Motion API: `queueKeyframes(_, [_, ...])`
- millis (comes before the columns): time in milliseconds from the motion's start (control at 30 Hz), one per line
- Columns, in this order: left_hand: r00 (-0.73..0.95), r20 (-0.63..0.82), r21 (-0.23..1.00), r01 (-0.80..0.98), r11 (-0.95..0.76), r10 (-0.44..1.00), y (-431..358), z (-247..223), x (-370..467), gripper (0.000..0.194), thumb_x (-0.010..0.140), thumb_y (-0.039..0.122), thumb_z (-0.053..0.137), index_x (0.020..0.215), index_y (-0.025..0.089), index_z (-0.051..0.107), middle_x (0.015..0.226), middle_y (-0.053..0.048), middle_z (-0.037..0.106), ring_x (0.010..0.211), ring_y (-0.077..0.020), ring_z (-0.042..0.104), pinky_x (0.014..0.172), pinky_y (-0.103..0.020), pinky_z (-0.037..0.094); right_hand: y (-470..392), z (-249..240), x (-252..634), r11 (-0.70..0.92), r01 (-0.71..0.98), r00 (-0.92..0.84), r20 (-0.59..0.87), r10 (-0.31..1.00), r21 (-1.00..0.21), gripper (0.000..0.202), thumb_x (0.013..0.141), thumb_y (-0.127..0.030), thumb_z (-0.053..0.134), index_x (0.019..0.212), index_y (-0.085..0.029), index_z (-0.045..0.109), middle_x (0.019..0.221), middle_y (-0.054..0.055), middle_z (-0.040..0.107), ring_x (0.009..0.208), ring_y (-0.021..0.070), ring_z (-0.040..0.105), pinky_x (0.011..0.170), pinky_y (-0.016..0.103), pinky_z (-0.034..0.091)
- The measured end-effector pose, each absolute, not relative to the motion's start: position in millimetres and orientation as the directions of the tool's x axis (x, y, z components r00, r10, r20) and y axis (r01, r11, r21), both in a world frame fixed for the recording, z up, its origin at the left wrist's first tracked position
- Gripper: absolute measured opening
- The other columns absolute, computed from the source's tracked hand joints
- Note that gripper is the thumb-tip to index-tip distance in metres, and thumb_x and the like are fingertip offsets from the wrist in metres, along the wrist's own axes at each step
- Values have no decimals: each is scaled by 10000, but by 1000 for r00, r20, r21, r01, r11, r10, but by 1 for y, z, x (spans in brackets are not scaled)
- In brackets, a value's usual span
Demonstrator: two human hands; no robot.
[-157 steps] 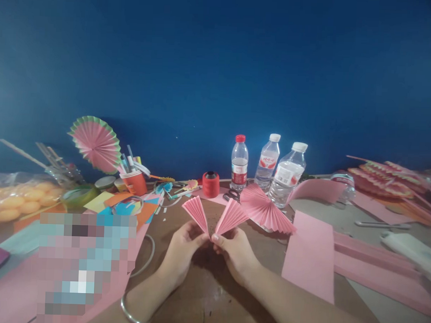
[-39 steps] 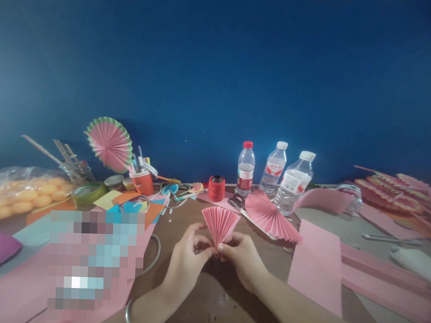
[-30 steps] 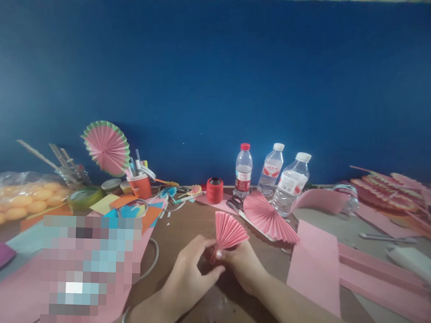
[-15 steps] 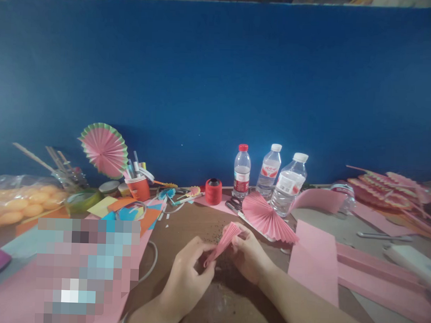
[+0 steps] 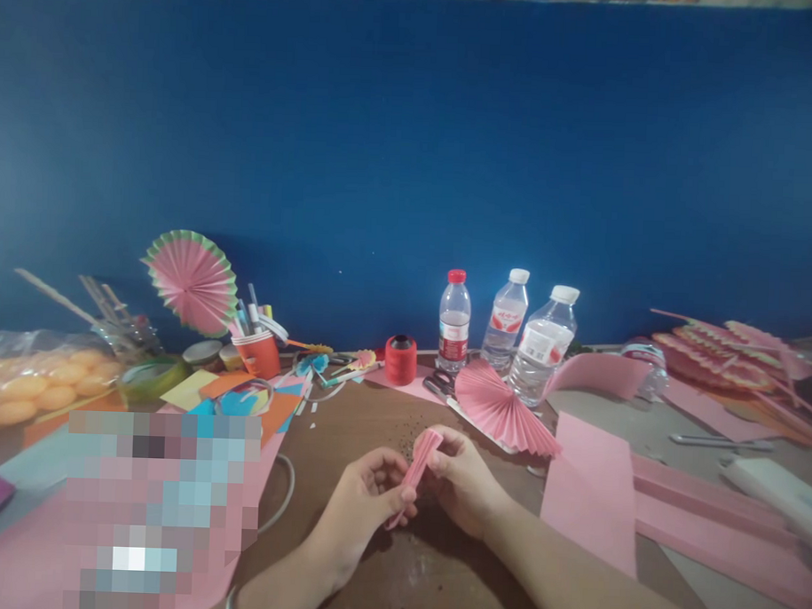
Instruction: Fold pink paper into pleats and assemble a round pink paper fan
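A narrow strip of pink pleated paper is held aslant over the brown tabletop, its folds pressed close together. My left hand pinches its lower end between thumb and fingers. At the upper end, my right hand grips the folds, also closed. Just beyond my right hand lies a pink pleated paper fan, spread out, beside black-handled scissors. A red spool of thread stands behind my hands. Small dark specks are scattered on the table near the strip.
Three water bottles stand at the back. Pink paper sheets lie to the right. On the left are an orange cup of pens, a round paper fan, a bag of orange balls and a white cable.
The pleated strip has become more compact and is tilted more upright. My left fingers have shifted down along it and wrap its lower end; my right hand still holds the top.
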State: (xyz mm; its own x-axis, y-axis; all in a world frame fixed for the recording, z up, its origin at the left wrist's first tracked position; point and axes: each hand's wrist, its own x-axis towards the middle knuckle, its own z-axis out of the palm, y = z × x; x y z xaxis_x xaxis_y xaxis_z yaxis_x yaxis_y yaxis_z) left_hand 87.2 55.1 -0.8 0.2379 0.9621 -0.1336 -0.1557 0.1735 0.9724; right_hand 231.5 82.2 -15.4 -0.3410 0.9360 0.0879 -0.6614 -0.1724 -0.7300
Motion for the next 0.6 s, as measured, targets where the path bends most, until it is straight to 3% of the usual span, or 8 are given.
queueKeyframes(133, [216, -153, 963, -188, 195, 964, 52, 2, 88, 332, 560, 322, 791, 715, 136, 563, 570, 6, 591, 481, -105, 552, 451, -186, 370, 82, -16, 231, -162, -653, -314, 69, 947, -740, 292, 504, -299, 821, 665, -155, 625, 603, -27, 562, 503, 86, 468, 494, 206, 368])
queueKeyframes(267, [298, -214, 918, -264, 295, 930, 51, 2, 88, 288, 654, 374, 723, 726, 146, 563, 643, -33, 647, 505, -111, 574, 482, -200, 409, 82, -16, 231, -174, -657, -313, 56, 948, -733, 303, 491, -310, 822, 625, -158, 599, 550, -47, 514, 466, 77, 428, 456, 199, 329])
queueKeyframes(600, [348, -246, 884, -302, 357, 905, 50, 1, 88, 284, 616, 308, 762, 707, 142, 551, 615, -29, 641, 494, -102, 579, 451, -169, 385, 83, -18, 231, -142, -647, -308, 86, 948, -749, 312, 495, -327, 821, 578, -142, 584, 521, -45, 515, 433, 57, 385, 432, 192, 246])
